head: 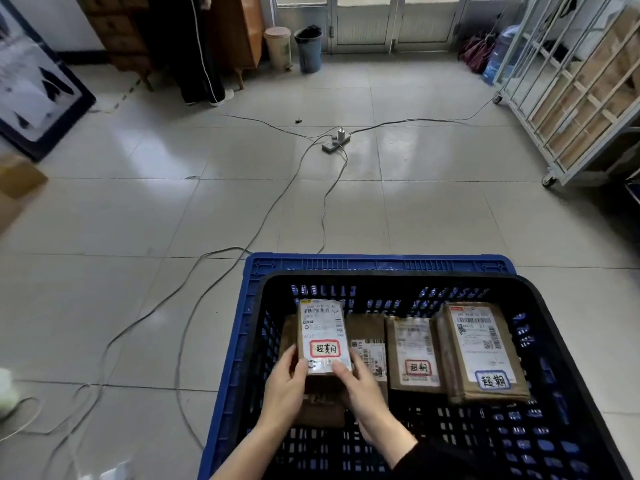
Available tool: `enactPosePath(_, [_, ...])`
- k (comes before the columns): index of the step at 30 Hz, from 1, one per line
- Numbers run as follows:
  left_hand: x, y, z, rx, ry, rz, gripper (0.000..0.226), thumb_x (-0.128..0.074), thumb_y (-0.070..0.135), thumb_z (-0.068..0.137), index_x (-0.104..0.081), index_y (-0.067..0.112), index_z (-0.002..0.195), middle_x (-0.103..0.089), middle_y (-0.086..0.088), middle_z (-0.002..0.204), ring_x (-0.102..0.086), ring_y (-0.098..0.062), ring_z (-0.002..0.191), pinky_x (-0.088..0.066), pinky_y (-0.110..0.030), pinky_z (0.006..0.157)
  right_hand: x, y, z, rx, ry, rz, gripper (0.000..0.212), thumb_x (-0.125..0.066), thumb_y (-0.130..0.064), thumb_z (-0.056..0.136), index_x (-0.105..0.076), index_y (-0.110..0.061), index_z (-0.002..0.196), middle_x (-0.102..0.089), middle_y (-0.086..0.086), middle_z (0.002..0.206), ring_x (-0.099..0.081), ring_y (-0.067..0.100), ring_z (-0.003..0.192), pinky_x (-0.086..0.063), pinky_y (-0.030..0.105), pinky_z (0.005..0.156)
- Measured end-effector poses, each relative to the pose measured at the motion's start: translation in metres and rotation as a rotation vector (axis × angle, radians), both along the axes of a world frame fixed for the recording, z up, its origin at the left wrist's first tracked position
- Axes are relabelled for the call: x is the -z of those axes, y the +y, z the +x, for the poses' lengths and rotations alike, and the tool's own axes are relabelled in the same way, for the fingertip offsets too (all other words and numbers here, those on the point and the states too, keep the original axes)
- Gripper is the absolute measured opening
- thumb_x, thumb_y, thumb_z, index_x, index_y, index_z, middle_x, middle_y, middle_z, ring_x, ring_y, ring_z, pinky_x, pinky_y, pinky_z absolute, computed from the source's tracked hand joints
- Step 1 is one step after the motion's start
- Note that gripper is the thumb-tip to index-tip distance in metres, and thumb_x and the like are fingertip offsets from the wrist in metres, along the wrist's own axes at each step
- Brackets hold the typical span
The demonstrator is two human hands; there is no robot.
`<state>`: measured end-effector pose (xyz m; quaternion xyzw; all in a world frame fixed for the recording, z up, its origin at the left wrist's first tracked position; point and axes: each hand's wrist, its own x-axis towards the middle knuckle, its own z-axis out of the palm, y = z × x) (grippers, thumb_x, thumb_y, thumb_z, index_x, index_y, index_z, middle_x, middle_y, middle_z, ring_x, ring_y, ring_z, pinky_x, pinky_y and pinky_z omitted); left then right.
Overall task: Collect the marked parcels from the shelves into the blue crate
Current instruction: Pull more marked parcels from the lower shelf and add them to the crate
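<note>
Holding one small parcel (322, 336) w/ both hands over blue crate (377, 263): left hand (289, 384) wrapped round near-left corner, right hand (360, 386) closed on near-right corner, thumbs up on taped label. Parcel tilted, far end raised, red-boxed mark facing up. Sits above brown parcels (320, 407) lying on crate floor directly under hands; whether touching those, can't tell. Looks like the placing step, approx mid-task judging by contents. To do well: lower flat, label up, onto stack beneath or slide into gap just right of right hand, then let go both sides together so no tipping. Right of right hand: another brown parcel (370, 351), then red-marked parcel (414, 356), then blue-marked parcel (483, 353) furthest right, propped at an angle. Near side of crate floor, beneath wrists, bare — plenty of room there. Black inner rim (398, 277) ahead of fingertips, left wall close beside left hand; keep knuckles off the lattice. Beyond crate, cables (214, 289) trailing over tiled floor left & ahead of hands, to power strip (335, 142) further ahead; trip risk when walking back to wheeled rack (571, 98) far right.
</note>
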<state>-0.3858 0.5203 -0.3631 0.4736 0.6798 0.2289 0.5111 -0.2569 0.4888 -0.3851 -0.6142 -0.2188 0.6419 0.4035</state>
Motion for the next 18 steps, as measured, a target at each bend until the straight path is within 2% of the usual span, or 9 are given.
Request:
enactPosePath(1, [0.0,0.002,-0.001,0.008,0.011,0.007,0.039,-0.046,0.015,0.097,-0.046,0.015,0.136,-0.057,0.013,0.11,-0.051,0.008,0.089,-0.042,0.001,0.063,0.002,0.003,-0.005,-0.025,-0.033,0.001,0.044,-0.058,-0.028,0.091,-0.045,-0.026,0.134,-0.059,-0.005,0.127,-0.051,0.013,0.12,-0.039,0.041,0.108])
enactPosePath(3, [0.001,0.006,-0.004,0.023,0.051,0.029,0.038,-0.045,0.007,0.096,-0.048,0.016,0.132,-0.061,0.001,0.121,-0.053,0.0,0.096,-0.043,0.0,0.066,0.005,0.008,-0.013,-0.075,-0.102,0.004,0.05,-0.057,-0.029,0.092,-0.04,-0.025,0.139,-0.052,-0.008,0.132,-0.046,0.009,0.12,-0.037,0.032,0.106])
enactPosePath(5, [0.001,0.008,-0.004,0.03,0.102,0.05,0.041,-0.043,0.002,0.094,-0.046,0.015,0.133,-0.059,-0.005,0.127,-0.053,-0.008,0.109,-0.043,-0.006,0.08,0.006,0.011,-0.018,-0.117,-0.154,0.003,0.053,-0.056,-0.03,0.093,-0.035,-0.026,0.142,-0.049,-0.01,0.132,-0.042,0.005,0.114,-0.035,0.025,0.098])
enactPosePath(7, [0.002,0.009,-0.005,0.038,0.143,0.042,0.046,-0.041,0.002,0.095,-0.039,0.013,0.139,-0.054,-0.008,0.134,-0.05,-0.016,0.122,-0.041,-0.022,0.097,0.008,0.014,-0.021,-0.141,-0.176,0.013,0.054,-0.055,-0.029,0.093,-0.034,-0.026,0.143,-0.049,-0.006,0.137,-0.041,0.005,0.113,-0.034,0.023,0.095])
enactPosePath(10, [0.001,0.01,-0.006,0.04,0.158,0.012,0.055,-0.039,0.003,0.096,-0.025,0.01,0.148,-0.043,-0.01,0.144,-0.041,-0.022,0.134,-0.034,-0.034,0.111,0.009,0.017,-0.02,-0.167,-0.202,0.022,0.055,-0.055,-0.03,0.093,-0.033,-0.026,0.144,-0.045,-0.003,0.143,-0.04,0.007,0.122,-0.033,0.023,0.097])
enactPosePath(13, [-0.004,0.009,-0.005,0.066,0.192,0.035,0.058,-0.04,0.004,0.096,-0.019,0.011,0.15,-0.037,-0.01,0.148,-0.037,-0.021,0.136,-0.032,-0.033,0.111,0.007,0.014,-0.009,-0.191,-0.251,0.013,0.058,-0.054,-0.032,0.094,-0.029,-0.024,0.145,-0.037,-0.003,0.148,-0.034,0.013,0.135,-0.031,0.023,0.1])
enactPosePath(15, [-0.009,0.007,-0.005,0.096,0.227,0.065,0.06,-0.041,0.007,0.096,-0.016,0.013,0.151,-0.032,-0.008,0.151,-0.034,-0.02,0.137,-0.032,-0.03,0.11,0.005,0.011,0.004,-0.214,-0.344,0.024,0.058,-0.051,-0.032,0.095,-0.027,-0.021,0.146,-0.032,-0.002,0.152,-0.029,0.014,0.139,-0.027,0.026,0.108])
enactPosePath(18, [-0.016,0.003,-0.004,0.17,0.267,0.121,0.061,-0.042,0.01,0.096,-0.015,0.015,0.151,-0.029,-0.005,0.151,-0.033,-0.016,0.136,-0.032,-0.029,0.111,0.011,0.01,0.028,-0.37,-0.67,0.064,0.056,-0.042,-0.029,0.099,-0.022,-0.014,0.148,-0.023,0.002,0.156,-0.019,0.015,0.144,-0.016,0.028,0.116])
